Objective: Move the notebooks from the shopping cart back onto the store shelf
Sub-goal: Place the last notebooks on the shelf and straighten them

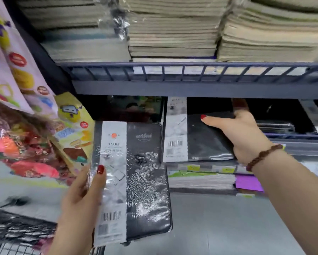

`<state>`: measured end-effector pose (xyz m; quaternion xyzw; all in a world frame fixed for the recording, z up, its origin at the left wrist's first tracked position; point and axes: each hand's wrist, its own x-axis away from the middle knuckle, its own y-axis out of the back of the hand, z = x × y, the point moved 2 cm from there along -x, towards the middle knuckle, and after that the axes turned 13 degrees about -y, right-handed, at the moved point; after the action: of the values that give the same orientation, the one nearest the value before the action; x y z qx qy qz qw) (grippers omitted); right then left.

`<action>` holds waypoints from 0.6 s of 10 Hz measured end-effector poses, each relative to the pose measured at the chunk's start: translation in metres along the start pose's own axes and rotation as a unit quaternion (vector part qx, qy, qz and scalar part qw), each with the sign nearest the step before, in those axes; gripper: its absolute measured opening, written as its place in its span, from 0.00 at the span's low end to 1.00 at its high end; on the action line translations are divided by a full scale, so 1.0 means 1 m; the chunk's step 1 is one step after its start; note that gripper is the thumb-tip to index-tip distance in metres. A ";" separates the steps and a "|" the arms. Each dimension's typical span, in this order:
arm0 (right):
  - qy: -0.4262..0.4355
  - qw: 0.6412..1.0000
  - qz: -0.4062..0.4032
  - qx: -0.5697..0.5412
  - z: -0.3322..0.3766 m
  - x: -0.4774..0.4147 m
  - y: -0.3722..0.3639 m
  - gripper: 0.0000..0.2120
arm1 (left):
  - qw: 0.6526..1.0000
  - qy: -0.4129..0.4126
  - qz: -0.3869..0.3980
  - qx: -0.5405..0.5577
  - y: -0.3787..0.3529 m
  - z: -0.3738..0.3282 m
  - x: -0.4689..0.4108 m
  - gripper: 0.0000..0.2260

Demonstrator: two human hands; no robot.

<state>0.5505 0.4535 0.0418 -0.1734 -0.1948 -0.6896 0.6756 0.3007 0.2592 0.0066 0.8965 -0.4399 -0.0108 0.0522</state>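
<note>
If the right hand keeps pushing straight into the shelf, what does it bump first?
Probably nothing soon: the right hand, gripping a black notebook, points into a dark gap under the shelf rail. Depth there is unclear.

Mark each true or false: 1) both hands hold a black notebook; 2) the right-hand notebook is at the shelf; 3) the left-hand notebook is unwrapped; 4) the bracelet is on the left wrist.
1) True: the left hand and right hand each grip a black notebook.
2) True: the right-hand notebook is at the shelf opening.
3) False: the left-hand notebook is in shiny plastic wrap.
4) False: the bracelet is on the right wrist.
</note>
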 end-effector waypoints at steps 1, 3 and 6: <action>0.028 0.992 -0.030 0.116 0.006 -0.011 0.001 0.41 | 1.000 -0.001 0.007 -0.011 0.006 0.020 -0.008 0.06; 0.119 0.895 -0.002 0.429 0.004 0.004 0.004 0.56 | 0.999 0.035 -0.010 -0.023 0.005 0.039 -0.017 0.10; 0.353 0.835 -0.037 0.421 -0.024 0.004 -0.001 0.22 | 0.999 0.033 0.005 -0.031 0.011 0.050 -0.014 0.20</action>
<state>0.5504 0.4374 0.0228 0.3905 -0.2211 -0.5793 0.6804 0.2801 0.2593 -0.0421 0.8920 -0.4421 0.0053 0.0942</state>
